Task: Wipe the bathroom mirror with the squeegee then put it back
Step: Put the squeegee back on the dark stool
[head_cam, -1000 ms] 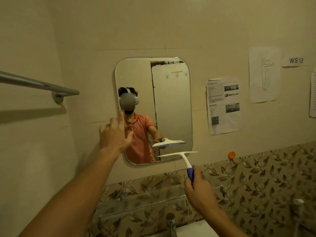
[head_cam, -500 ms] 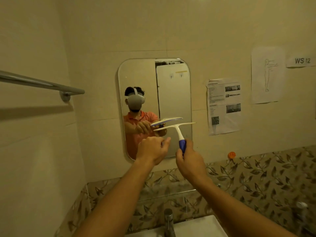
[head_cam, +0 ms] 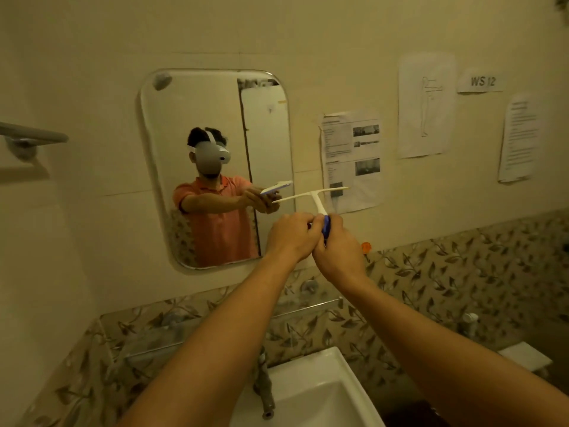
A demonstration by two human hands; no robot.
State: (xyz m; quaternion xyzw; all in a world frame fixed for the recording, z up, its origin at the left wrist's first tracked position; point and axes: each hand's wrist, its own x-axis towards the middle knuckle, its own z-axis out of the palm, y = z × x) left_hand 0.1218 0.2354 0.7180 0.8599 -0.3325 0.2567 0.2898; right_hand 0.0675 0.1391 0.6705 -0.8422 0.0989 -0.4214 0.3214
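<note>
A cream tiled wall (head_cam: 338, 32) fills most of the view, and a band of leaf-patterned tiles (head_cam: 462, 272) runs along its lower part. A rounded rectangular mirror (head_cam: 191, 118) hangs left of centre and reflects a person in an orange shirt wearing a headset, arms stretched forward. Below, a white sink (head_cam: 323, 389) sits at the bottom edge, and a glass shelf (head_cam: 172, 331) is fixed to the patterned tiles above it. Two bare forearms rise from the bottom of the view and meet just off the mirror's lower right corner. Three printed sheets (head_cam: 351, 158) are stuck to the wall to the right of the mirror. The end of a metal towel rail (head_cam: 34, 135) juts in at the left edge. A metal tap (head_cam: 266, 392) stands at the sink's back rim. The right hand (head_cam: 338, 245) grips the blue handle of the squeegee (head_cam: 314, 195). The left hand (head_cam: 291, 234) is pressed up against the right, its curled fingers closing on the same handle. The squeegee points upward with its white blade nearly level, the left tip crossing the mirror's right edge and the right tip in front of the nearest sheet. Its reflection shows just up and left in the glass. A small label reading WS 12 (head_cam: 482, 81) is taped high on the right. An orange hook (head_cam: 365, 247) sits on the wall just right of the hands.
</note>
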